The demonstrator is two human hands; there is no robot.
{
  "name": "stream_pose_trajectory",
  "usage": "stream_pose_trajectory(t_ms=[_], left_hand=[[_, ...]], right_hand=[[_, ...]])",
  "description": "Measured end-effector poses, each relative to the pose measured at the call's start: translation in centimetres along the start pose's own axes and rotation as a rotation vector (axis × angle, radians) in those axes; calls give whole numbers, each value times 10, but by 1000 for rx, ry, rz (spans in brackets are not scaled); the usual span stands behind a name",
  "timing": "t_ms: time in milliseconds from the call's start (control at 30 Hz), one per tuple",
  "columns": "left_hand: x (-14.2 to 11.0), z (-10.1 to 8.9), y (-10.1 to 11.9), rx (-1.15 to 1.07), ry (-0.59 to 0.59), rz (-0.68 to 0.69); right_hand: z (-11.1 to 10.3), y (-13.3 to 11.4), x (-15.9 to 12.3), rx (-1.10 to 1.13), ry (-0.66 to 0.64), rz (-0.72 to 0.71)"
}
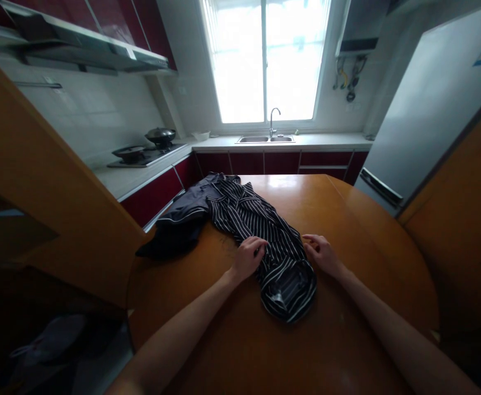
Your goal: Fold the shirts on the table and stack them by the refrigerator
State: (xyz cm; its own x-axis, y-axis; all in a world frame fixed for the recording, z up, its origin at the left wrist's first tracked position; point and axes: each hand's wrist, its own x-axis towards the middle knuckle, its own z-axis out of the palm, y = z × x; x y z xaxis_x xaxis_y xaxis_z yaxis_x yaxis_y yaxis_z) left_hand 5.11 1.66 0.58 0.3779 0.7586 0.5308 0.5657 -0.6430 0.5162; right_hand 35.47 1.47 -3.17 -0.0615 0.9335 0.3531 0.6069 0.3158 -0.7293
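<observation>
A black garment with white stripes [261,219], probably a shirt, lies lengthwise on the round wooden table [368,236]. Its near end is folded into a rounded shape, with a dark, glossy patch in the middle. At the garment's left edge is my left hand [249,257], fingers loosely bent and thumb apart, its fingertips at the cloth. My right hand [322,253] is by the opposite edge, fingers apart and pointing at the fabric. Neither hand visibly grips the garment. Beyond my left hand lies a dark grey garment [189,203] with light piping, partly under the striped one.
A black cloth item [170,241] lies at the table's left edge. Behind the table are a counter with a sink [265,139] and a stove [141,159] carrying two pans. A fridge [425,104] stands to the right. Wooden door panels flank both sides.
</observation>
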Motion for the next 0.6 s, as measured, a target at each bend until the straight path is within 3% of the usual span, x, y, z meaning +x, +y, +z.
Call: stream_pose_trajectory(t_ms=[67, 167, 267, 367, 533, 600], left_hand=[[3, 2, -13, 113, 26, -95], [2, 5, -28, 233, -37, -253], [0, 9, -32, 271, -124, -329], [0, 11, -31, 281, -132, -327], [0, 10, -31, 280, -102, -307], [0, 10, -33, 271, -95, -278]], right_hand=[[4, -5, 0, -62, -70, -95], [10, -9, 0, -128, -194, -137], [13, -8, 1, -131, -166, -97], [8, -4, 5, -41, -14, -34], [-20, 15, 15, 62, 507, 176], [-34, 28, 18, 11, 636, 302]])
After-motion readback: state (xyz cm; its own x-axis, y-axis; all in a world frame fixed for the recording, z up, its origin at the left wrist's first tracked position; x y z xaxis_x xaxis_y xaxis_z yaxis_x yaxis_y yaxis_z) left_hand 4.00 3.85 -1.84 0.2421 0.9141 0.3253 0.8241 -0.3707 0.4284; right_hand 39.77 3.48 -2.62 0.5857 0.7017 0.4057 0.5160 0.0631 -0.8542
